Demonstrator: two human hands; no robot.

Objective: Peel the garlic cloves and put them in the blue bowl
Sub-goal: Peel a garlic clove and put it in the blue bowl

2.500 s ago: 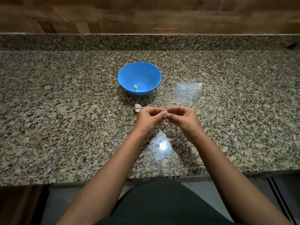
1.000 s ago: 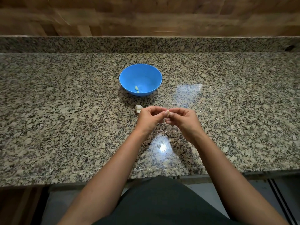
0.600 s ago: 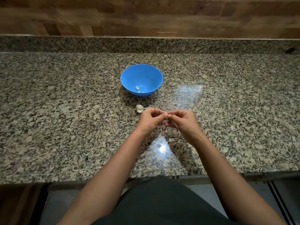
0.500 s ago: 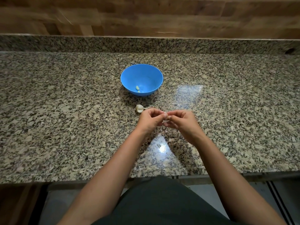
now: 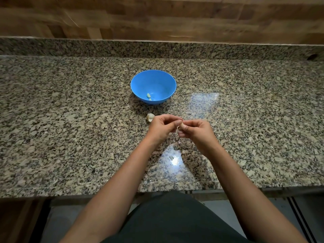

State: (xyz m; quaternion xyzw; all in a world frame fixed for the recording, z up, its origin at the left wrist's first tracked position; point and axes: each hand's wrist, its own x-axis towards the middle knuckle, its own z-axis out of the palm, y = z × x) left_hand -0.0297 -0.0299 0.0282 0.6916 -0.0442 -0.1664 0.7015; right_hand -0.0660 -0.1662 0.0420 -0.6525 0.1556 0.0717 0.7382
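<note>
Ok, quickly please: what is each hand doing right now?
Left hand: fingers curled, pinching the garlic clove.
Right hand: fingers curled, pinching the same clove.

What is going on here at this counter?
A person stands at a granite counter and peels garlic. The left hand and the right hand both pinch one small garlic clove between their fingertips, above the counter. Behind them, the blue bowl already holds some peeled garlic. Another garlic piece, seemingly unpeeled, lies on the counter just beside the left hand.
</note>
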